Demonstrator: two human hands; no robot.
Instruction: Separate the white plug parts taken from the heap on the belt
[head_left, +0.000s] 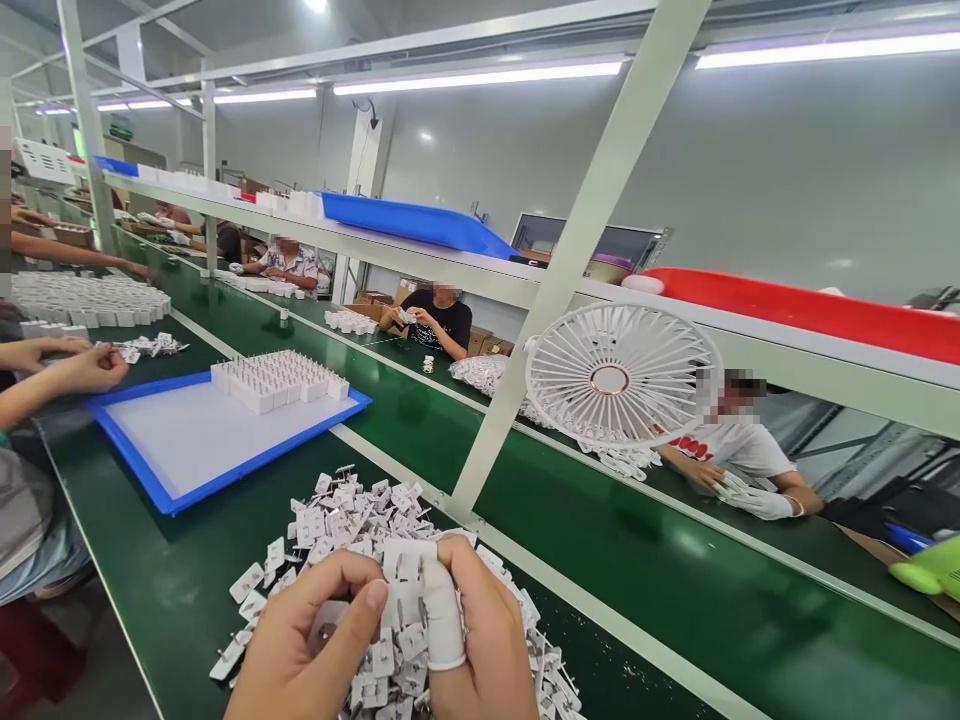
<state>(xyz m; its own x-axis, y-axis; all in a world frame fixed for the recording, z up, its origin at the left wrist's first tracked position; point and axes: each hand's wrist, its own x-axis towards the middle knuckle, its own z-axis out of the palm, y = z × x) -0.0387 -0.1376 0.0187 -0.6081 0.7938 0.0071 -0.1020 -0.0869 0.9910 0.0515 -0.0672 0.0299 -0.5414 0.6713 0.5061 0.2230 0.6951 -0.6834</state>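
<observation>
My right hand [487, 640], with a white cover on its thumb, grips a small white plastic plug part [409, 552] in front of me. At the part's left side, the thumb and curled forefinger of my left hand [315, 625] are pinched together. Anything between those left fingertips is too small or hidden to name. Beneath and beyond both hands spreads a heap of loose white plastic pieces with metal pins [349, 515].
A blue-rimmed tray [180, 440] to the left carries rows of white blocks with upright pins [277, 380]. A slanted post [540, 330] and a white fan [622, 375] stand ahead, before a green belt [637, 550]. Co-workers sit left and opposite.
</observation>
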